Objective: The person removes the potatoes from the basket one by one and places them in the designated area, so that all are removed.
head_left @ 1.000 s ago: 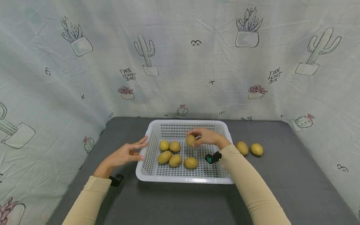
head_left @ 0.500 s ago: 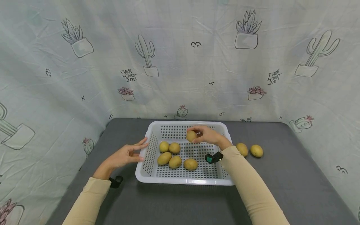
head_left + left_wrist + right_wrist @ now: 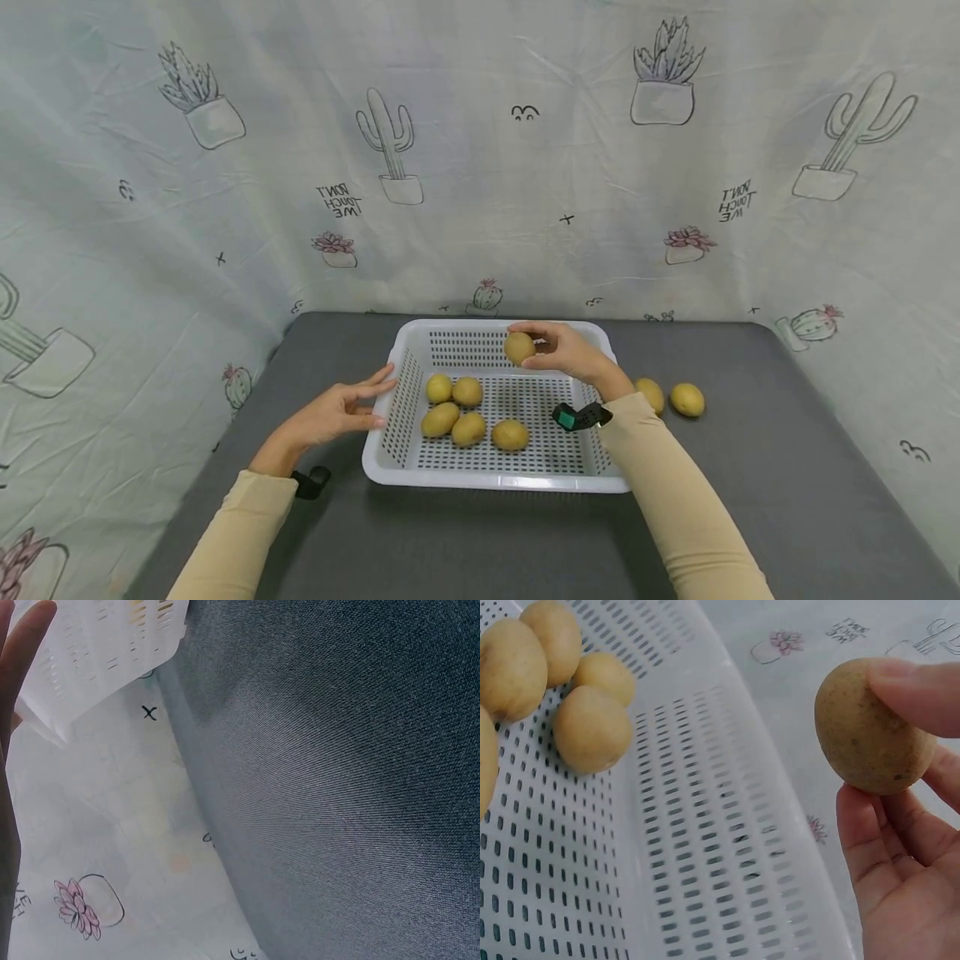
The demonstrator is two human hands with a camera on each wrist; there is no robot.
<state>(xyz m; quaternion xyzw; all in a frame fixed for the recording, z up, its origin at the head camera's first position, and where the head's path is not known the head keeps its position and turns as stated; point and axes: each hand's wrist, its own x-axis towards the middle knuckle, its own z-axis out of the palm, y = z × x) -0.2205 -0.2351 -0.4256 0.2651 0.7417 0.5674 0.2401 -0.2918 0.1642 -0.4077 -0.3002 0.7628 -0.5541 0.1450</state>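
Note:
My right hand (image 3: 570, 352) holds a potato (image 3: 519, 348) above the back of a white perforated basket (image 3: 495, 481). In the right wrist view the thumb presses the potato (image 3: 870, 731) from one side and the fingers from the other. Several potatoes (image 3: 468, 429) lie on the basket floor, most of them grouped at the left. My left hand (image 3: 333, 412) rests at the basket's left rim with fingers extended. In the left wrist view, part of that hand (image 3: 21, 660) appears beside the basket wall (image 3: 105, 652).
Two more potatoes (image 3: 687, 400) lie on the grey tabletop (image 3: 780, 467) right of the basket, one partly hidden by the right sleeve (image 3: 675, 492). A printed cloth (image 3: 480, 167) hangs behind and at both sides. Dark wrist straps (image 3: 311, 482) are on both arms.
My right hand has lifted the potato from inside the basket, upward and slightly right, toward the back rim. The left hand and the other potatoes stay where they were.

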